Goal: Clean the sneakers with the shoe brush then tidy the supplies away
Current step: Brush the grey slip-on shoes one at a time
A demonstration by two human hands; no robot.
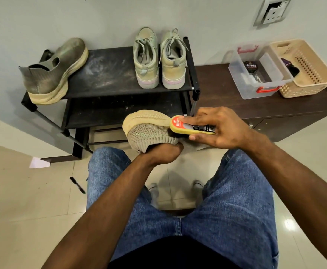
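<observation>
My left hand (pixel 163 153) grips a beige knit sneaker (pixel 149 131) from below, its pale sole turned toward the rack. A yellow shoe brush with a red label (pixel 189 127) is held in my right hand (pixel 218 129), its bristles against the sneaker's upper. The matching grey-green sneaker (pixel 54 72) lies on the left end of the black shoe rack (pixel 108 74). A pair of pale green lace-up sneakers (pixel 158 59) stands on the rack's right end.
A dark cabinet (pixel 255 105) right of the rack carries a clear plastic box (pixel 259 72) with a polish tin (pixel 251 66) and a beige basket (pixel 306 70). A black marker (pixel 77 185) and a paper scrap (pixel 39 163) lie on the tiled floor.
</observation>
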